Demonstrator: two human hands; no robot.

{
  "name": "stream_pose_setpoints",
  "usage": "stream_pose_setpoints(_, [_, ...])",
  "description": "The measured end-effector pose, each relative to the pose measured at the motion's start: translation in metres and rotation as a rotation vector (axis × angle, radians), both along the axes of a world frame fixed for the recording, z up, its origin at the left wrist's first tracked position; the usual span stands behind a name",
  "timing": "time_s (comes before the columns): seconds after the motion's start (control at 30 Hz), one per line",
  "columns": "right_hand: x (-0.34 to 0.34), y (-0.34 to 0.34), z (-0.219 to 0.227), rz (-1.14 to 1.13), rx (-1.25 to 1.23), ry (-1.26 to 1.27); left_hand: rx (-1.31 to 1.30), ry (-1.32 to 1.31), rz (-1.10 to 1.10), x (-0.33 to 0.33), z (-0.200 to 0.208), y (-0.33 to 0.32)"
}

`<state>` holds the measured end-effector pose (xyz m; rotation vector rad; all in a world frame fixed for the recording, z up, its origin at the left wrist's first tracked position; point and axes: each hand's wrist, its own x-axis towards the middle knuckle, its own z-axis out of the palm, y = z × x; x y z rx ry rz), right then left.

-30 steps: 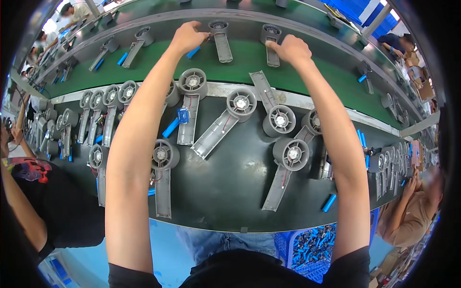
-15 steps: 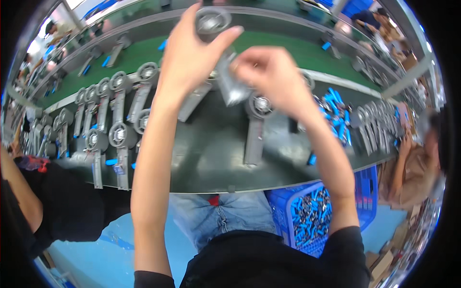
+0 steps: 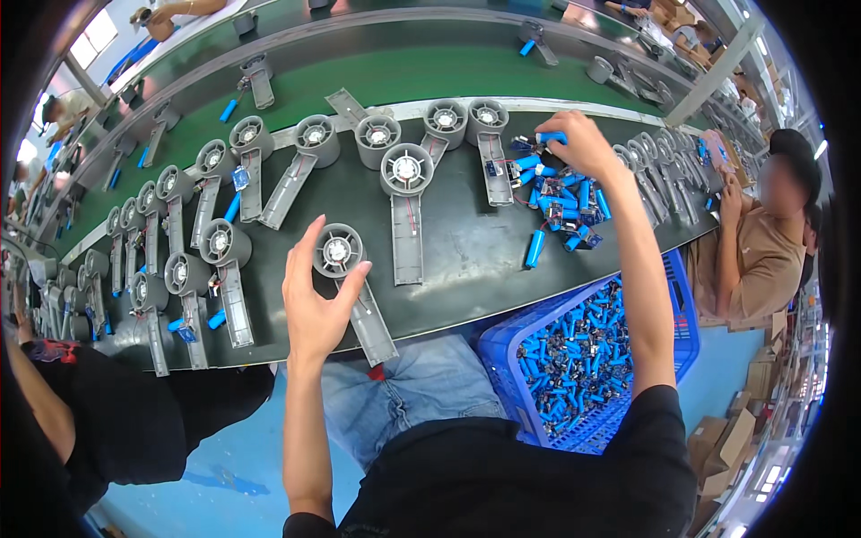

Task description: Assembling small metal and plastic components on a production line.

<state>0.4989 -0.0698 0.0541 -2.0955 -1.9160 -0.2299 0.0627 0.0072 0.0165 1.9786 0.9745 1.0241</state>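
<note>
I am at a dark green worktable (image 3: 466, 260) beside a green conveyor belt (image 3: 386, 81) in a busy workshop. Near the front edge, my left hand (image 3: 309, 300) grasps a gray fan housing (image 3: 369, 318) by its round head, while my right hand (image 3: 583, 143) pinches a blue battery cell (image 3: 552, 137) beside a heap of cells (image 3: 574, 199). The housing's long handle points toward me, angled slightly right; the cell's long axis runs roughly left to right.

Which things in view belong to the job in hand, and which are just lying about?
Job in hand:
grey fan at the left hand
blue battery in the right hand
pile of blue batteries below it
likely also the other grey fans and the blue basket of batteries

Lying about, apparently:
cardboard boxes on the floor, right
</note>
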Motion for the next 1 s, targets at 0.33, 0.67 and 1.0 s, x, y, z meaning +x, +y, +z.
stream_pose_setpoints(0.33, [-0.111,-0.04,0.093,-0.015,0.151,0.521,0.232,0.072,0.119,-0.004,0.006,-0.007])
stream_pose_setpoints(0.67, [-0.251,-0.033,0.034,0.403,-0.13,1.698,0.518,-0.342,-0.197,-0.018,0.044,-0.024])
stream_pose_setpoints(1.0, [-0.302,-0.035,0.027,0.509,0.068,1.056,0.037,-0.157,-0.168,-0.054,0.045,-0.044])
